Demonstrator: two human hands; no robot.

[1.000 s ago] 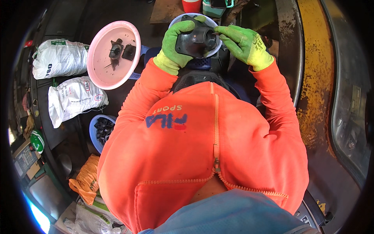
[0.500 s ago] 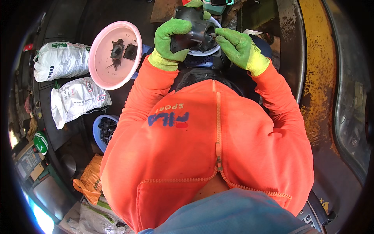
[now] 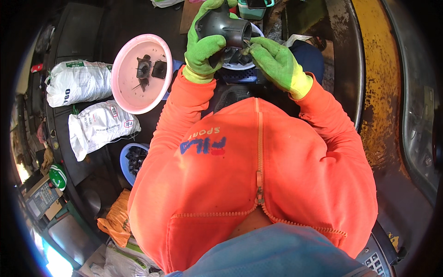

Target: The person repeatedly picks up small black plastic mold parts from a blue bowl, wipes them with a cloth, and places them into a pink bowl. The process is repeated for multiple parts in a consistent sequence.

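Observation:
My left hand (image 3: 203,46), in a green glove, grips a dark grey pipe-shaped plastic part (image 3: 225,27) and holds it raised above a white bowl (image 3: 251,64) of dark parts. My right hand (image 3: 273,62), also green-gloved, pinches at the open end of that part with its fingertips. Whether it holds some small piece there I cannot tell. My orange jacket fills the middle of the view and hides what lies under my arms.
A pink basin (image 3: 140,74) with a few black parts sits to the left. Two white sacks (image 3: 78,83) (image 3: 99,127) lie further left, and a blue bowl (image 3: 134,159) of black parts below them. A teal container (image 3: 254,8) is at the top. A yellowed rusty surface (image 3: 378,92) runs along the right.
Both hands have lifted the dark part up and away from the white bowl; my left hand has turned it so its open end faces my right fingertips.

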